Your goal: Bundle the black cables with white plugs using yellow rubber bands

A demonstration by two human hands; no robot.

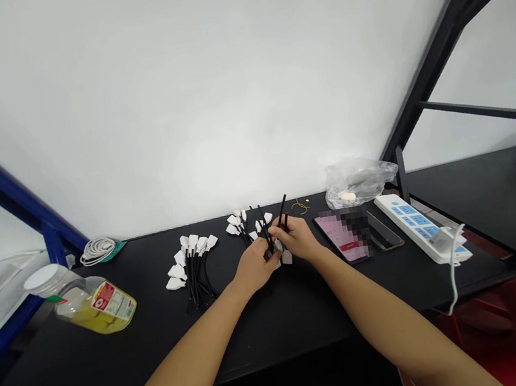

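Observation:
My left hand (pixel 254 265) is closed around several thin black cables (pixel 266 231) that stand up between my two hands. My right hand (pixel 298 237) pinches black cables (pixel 282 210) from the other side, its fingers close to those of my left. White flared tags (pixel 287 257) poke out below my fingers; exactly which cable sits in which hand is partly hidden. Left of my hands lies a bundle of black cables (pixel 196 274) with white flared ends fanned out at the top. Just behind my left hand is another group of white-ended cables (pixel 238 223).
A lit phone (pixel 338 239) and a second dark phone (pixel 384 228) lie right of my hands, beside a white power strip (pixel 417 225). Behind sits a clear plastic bag (pixel 358 178). At left are a jar (pixel 94 304) and a coiled white cable (pixel 97 250) on the black table (pixel 252 344).

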